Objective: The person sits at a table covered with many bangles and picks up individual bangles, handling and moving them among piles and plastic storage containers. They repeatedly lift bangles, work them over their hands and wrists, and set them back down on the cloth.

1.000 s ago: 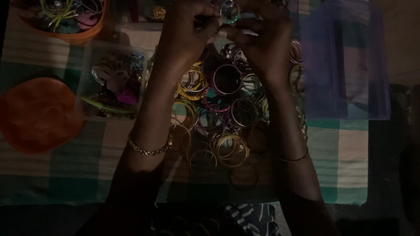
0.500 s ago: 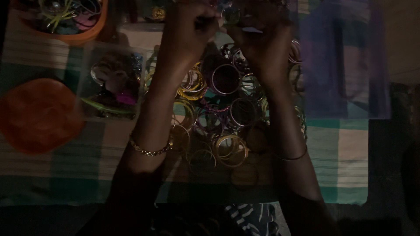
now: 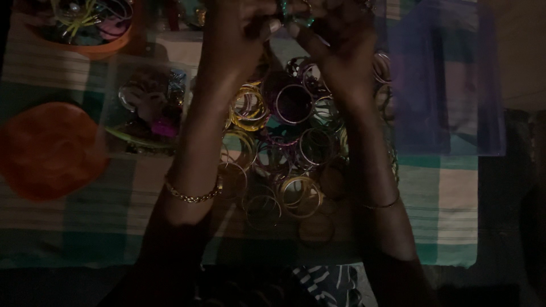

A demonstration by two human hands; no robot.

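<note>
Both my hands are raised together at the top middle of the view, above a heap of bangles [image 3: 284, 148]. My left hand [image 3: 236, 40] and my right hand [image 3: 341, 48] meet on a small set of green bangles [image 3: 293, 14], partly cut off by the frame's top edge. Fingers of both hands close around them. The heap below holds several gold, purple and silver bangles lying loose on a checked cloth [image 3: 443, 193]. A gold bracelet [image 3: 190, 196] circles my left wrist and a thin one [image 3: 381, 203] my right.
An orange lid [image 3: 48, 148] lies at the left. An orange bowl [image 3: 102, 48] with hair ties sits at top left. A clear box [image 3: 145, 108] with trinkets stands beside the heap. A translucent purple lid [image 3: 449, 79] lies at the right. The scene is dim.
My hands have risen slightly toward the top of the frame with the bangles between them; the heap below has not moved.
</note>
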